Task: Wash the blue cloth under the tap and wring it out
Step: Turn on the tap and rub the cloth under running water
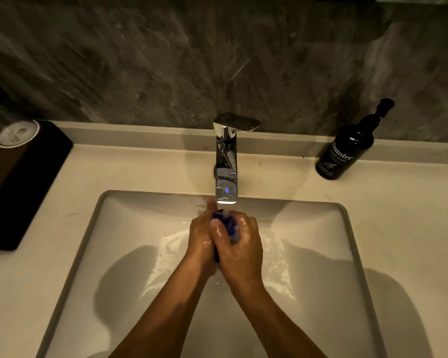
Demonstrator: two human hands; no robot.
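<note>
Fingers (219, 232): both sets curled tight, clenched on a bunched wad at centre frame, skin wet and glossy.

Left hand (201, 239): closed round the wad's left side, thumb tip raised toward the spout.

Right hand (239, 248): closed round the right side and partly overlapping the left; grip firm.

Blue cloth (230, 226): crumpled small, pressed between the two palms, only a few folds showing between the knuckles; directly beneath the spout, over the basin. Most of it hidden, so full extent not determinable.

Tap (226, 161): chrome, upper centre, lever on top; running, by the look of the thin stream at its mouth, though the stream itself is faint and hard to confirm.

Sink (93, 218): pale rectangular basin, lower half of frame; water sheeting and splashing round the hands.

Hand wash bottle (345, 148): dark, pump top, upper right, well apart from the work.

Dark tray (36, 177) with upturned glass (13, 130): left edge of frame.

Handling, judged: soft, limp, soaked through, therefore heavier than when dry and likely slippery. Best taken at opposite ends of the roll, one fist each, for twisting; a mid-wad hold as now suits squeezing and rubbing only.
</note>
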